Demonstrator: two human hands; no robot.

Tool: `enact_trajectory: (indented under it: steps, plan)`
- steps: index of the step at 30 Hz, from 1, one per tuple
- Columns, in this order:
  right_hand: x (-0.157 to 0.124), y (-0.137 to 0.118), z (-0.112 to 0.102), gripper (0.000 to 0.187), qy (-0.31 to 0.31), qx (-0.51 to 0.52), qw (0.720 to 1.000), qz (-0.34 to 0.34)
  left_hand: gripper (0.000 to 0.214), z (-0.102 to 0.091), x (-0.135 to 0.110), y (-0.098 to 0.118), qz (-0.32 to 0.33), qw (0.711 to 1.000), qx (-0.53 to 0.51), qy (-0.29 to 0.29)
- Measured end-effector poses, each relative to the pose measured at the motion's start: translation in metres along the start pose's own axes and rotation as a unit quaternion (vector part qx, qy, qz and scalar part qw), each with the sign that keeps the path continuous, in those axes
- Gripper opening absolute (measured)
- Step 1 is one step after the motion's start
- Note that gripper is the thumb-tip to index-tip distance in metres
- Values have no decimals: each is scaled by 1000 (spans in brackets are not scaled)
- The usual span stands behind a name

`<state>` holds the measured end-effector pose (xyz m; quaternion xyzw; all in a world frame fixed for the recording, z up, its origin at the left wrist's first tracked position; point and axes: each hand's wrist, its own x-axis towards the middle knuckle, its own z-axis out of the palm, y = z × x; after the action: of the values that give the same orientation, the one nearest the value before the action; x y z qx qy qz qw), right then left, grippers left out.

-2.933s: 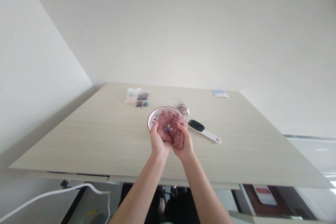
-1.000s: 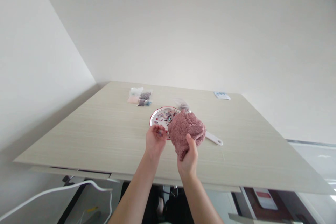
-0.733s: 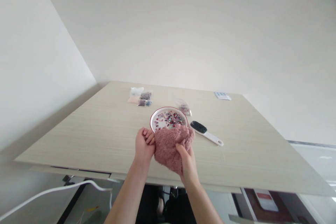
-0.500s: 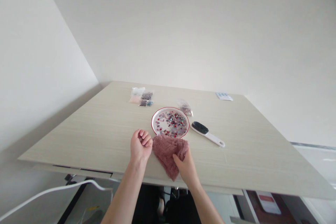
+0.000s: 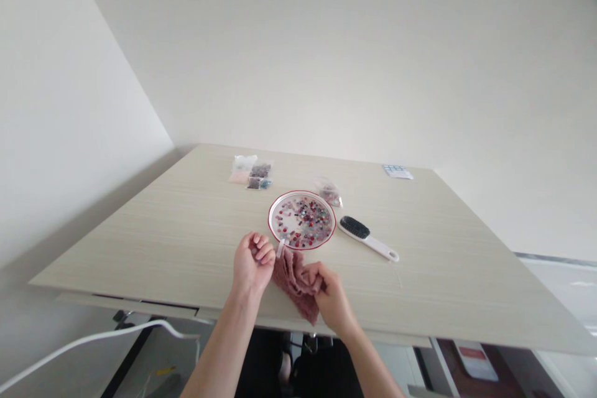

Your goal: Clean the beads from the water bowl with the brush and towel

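Left hand (image 5: 253,263) clenched, lower centre of frame; contents cannot be told; pink cloth (image 5: 295,280) at bottom centre, white label (image 5: 280,247) overlapping plate (image 5: 272,220) rim; judged light, soft, limp, robust; grip at gathered folds; long axis slants from label, upper left, to lower right; right hand (image 5: 330,295) grasps cloth's right edge.

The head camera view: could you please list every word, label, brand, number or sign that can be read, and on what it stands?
No text can be read.
Flat blue-and-white rectangular card at the back right: markings too small to read.
Small white strip at the edge of the fluffy pink cloth: no lettering can be made out.
White rectangular object with a red patch, lower right: too blurred to read.
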<state>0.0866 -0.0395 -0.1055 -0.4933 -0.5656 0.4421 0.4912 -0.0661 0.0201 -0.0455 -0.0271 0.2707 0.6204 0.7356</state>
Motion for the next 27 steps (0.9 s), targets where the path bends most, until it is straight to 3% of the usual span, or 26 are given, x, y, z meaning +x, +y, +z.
enact_trajectory:
  steps: [3,5,8,10,12,15,17,19,22,24,27]
  plan:
    - [-2,-14,2,15,-69,62,995,-29,26,5,-6,5,19,1000,4,-10]
    - [0,-19,3,17,-84,99,991,-29,25,8,-9,8,35,999,7,-17]
    - [6,-12,2,14,4,43,998,39,25,11,-12,12,53,998,9,-20]
    - [11,-3,-1,8,86,-40,992,81,25,11,-12,13,55,998,9,-19]
    - [14,5,-6,2,128,-89,983,93,26,9,-11,13,48,999,8,-19]
    - [13,7,-15,16,158,-174,970,63,26,5,-9,13,41,999,9,-16]
    - [9,2,-17,25,166,-283,945,11,26,4,-8,12,40,999,9,-13]
    - [3,-7,-13,25,137,-379,914,-51,26,3,-7,11,36,999,8,-9]
    - [-4,-18,0,19,2,-422,898,-122,25,2,-6,9,29,1000,7,-9]
    - [-7,-21,11,21,-79,-434,887,-136,25,2,-6,8,26,1000,6,-11]
    - [-5,-21,23,38,-109,-475,864,-125,24,2,-6,7,22,1000,10,-13]
